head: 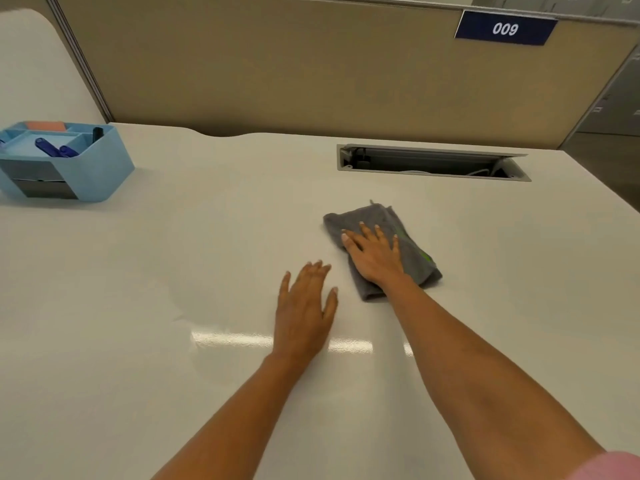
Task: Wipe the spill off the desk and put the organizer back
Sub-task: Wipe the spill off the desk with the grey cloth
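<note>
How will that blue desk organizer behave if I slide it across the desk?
It probably slides easily: the desk looks glossy, and the blue organizer has a broad flat base, so tipping seems unlikely. The small blue items lie loose in its top tray, so they may shift. It looks like plastic, likely stiff and light.

Just beyond the right grip (374, 258), a recessed grey cable tray (433, 162) stands open, with dark fittings and a pale cable inside. Farther beyond stands a tan partition panel (277, 71). Up and to the grip's right, a dark blue sign (505, 28) on the panel's top edge reads 009. Grey cabinets (616, 98) stand far right.
</note>
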`<state>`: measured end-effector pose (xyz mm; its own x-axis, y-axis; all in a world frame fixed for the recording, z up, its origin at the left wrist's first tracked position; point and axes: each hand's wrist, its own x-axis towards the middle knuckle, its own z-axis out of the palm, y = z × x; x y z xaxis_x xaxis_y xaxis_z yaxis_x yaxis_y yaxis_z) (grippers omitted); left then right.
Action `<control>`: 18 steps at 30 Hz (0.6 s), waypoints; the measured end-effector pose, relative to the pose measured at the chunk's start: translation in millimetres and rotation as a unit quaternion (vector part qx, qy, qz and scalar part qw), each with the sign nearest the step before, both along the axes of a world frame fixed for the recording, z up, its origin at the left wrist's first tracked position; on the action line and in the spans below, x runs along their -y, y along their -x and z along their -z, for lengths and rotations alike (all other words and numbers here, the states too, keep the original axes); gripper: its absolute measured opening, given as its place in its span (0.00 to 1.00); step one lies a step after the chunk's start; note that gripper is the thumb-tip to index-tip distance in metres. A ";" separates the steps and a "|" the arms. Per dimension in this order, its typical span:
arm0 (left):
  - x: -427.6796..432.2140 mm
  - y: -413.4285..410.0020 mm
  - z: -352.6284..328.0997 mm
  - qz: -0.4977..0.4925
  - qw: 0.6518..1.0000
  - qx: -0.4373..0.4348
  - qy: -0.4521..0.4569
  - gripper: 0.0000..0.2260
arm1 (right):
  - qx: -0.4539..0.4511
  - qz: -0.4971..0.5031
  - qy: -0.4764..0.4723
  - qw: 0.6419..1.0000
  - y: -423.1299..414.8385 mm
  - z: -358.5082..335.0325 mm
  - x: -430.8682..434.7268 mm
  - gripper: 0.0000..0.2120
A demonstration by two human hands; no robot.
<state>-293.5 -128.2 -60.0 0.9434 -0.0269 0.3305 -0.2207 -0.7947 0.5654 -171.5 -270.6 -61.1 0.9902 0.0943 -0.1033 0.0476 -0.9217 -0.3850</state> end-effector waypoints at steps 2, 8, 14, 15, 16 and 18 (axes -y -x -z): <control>-19.9 -8.1 -1.9 -0.027 1.000 -0.009 0.001 0.18 | -0.002 -0.058 0.003 0.998 -3.4 1.5 -19.8 0.23; -54.5 -25.3 -11.1 -0.032 0.999 -0.010 -0.010 0.20 | 0.004 -0.208 0.010 0.978 10.6 4.7 -52.9 0.22; -65.4 -20.4 -2.3 0.047 0.995 -0.043 -0.071 0.23 | -0.028 -0.277 -0.034 0.960 49.5 2.7 -53.8 0.21; -66.1 -18.0 0.2 0.059 0.993 -0.056 -0.085 0.23 | -0.041 -0.270 -0.056 0.960 55.9 1.1 -53.2 0.20; -67.1 -15.6 1.6 0.070 0.990 -0.066 -0.099 0.23 | -0.053 -0.257 -0.089 0.961 62.3 -1.9 -51.8 0.19; -70.4 -12.1 2.2 0.083 0.985 -0.078 -0.126 0.23 | -0.058 -0.218 -0.166 0.960 75.1 -9.2 -44.8 0.17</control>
<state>-281.5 -57.8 -62.2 0.9577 -0.2486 0.1450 -0.2863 -0.8744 0.3917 -246.6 -225.8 -51.9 0.8329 0.5436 -0.1036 0.3395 -0.6497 -0.6802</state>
